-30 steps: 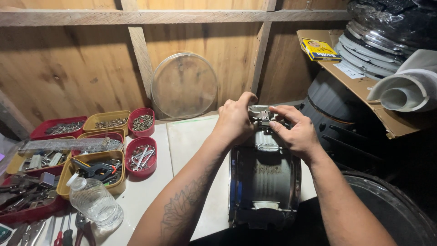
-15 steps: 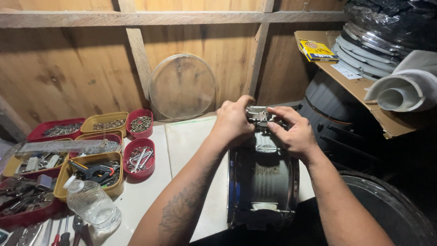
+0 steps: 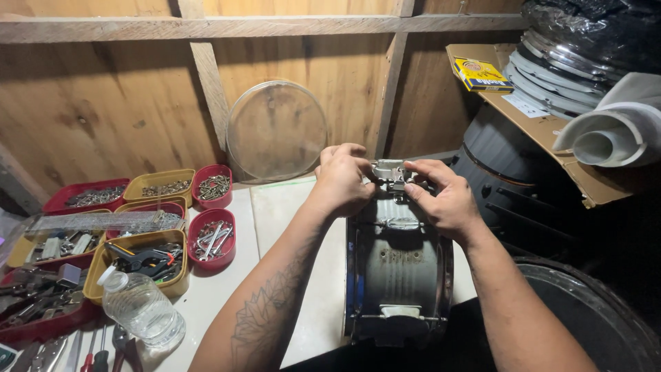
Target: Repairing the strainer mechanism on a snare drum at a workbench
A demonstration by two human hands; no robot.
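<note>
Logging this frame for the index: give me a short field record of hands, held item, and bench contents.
left hand: left hand grips the small metal fitting at the top of the drum
right hand: right hand pinches the same fitting
work item: dark metal drum shell lying on its side on the white bench top
bench left: red and yellow plastic trays of screws, clear plastic bottle
behind: round clear drum head leaning on the wooden wall

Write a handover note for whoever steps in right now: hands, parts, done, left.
Left hand and right hand: both pinch the small metal fitting at the far rim of the drum shell, which lies on its side on the white table.
Screws wait in the red bowl; clear drum head leans on the wall.
Done: near-side fitting sits on the shell.
Left: far fitting still in hand.
</note>
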